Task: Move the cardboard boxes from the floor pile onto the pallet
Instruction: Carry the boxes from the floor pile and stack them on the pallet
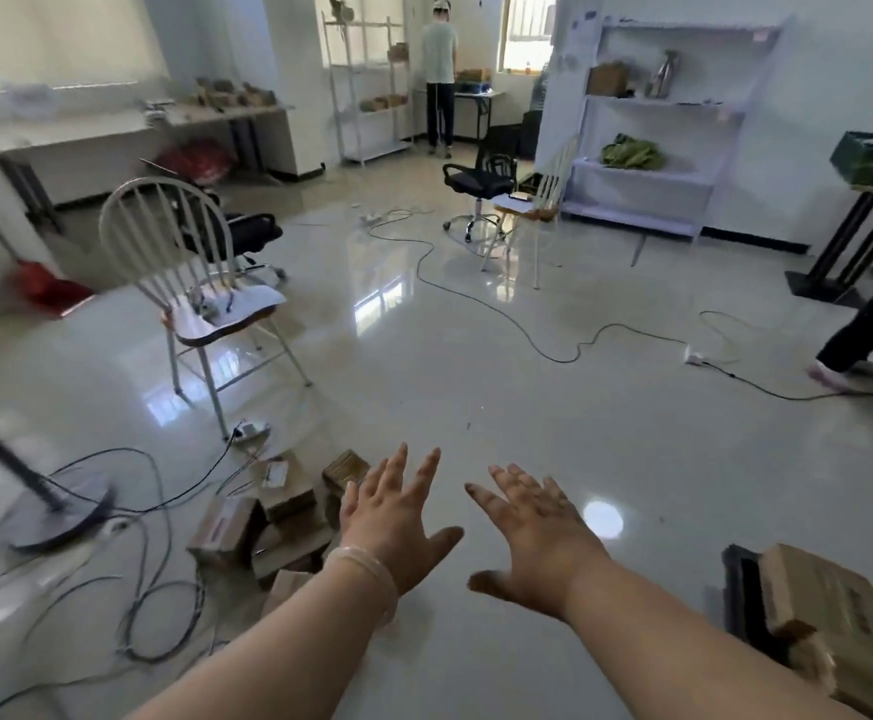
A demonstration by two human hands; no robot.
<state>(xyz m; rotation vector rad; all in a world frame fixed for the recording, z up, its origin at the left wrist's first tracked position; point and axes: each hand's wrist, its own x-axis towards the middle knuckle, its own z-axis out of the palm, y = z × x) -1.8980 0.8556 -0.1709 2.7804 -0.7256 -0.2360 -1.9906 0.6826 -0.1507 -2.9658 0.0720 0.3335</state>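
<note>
**Both hands empty and spread wide beside the floor pile**

Your left hand (398,517) was stretched forward with its fingers straight and fanned wide, holding nothing. In the head view its fingertips overlapped the right side of the pile of cardboard boxes (278,517), but whether they touched a box could not be told. A clear bracelet (367,574) sat on that wrist. Your right hand (533,543), just right of the pile and clear of it, was also flat and wide with the thumb out, empty above the glossy tile floor (476,381).

The pile lay on the floor as small brown boxes tumbled together, some on their sides. One near the top carried a white label (276,475). Well to the right of the pile, at the lower edge of the view, sat the black pallet (741,589), with several stacked boxes (829,615) already on it.

Left of the pile, a stand's round base (60,517) rested on the floor, and dark cables (164,605) looped between it and the pile. Just beyond the pile lay a white power strip (251,431), and beyond that stood a white spindle-back chair (190,283) with papers on its seat. Far beyond the pile were a black office chair (481,184), a white shelf unit (652,132) holding greens and a box, and a standing person (439,70) with their back turned. Far right of the pile, another person's leg (871,324) crossed the floor.
</note>
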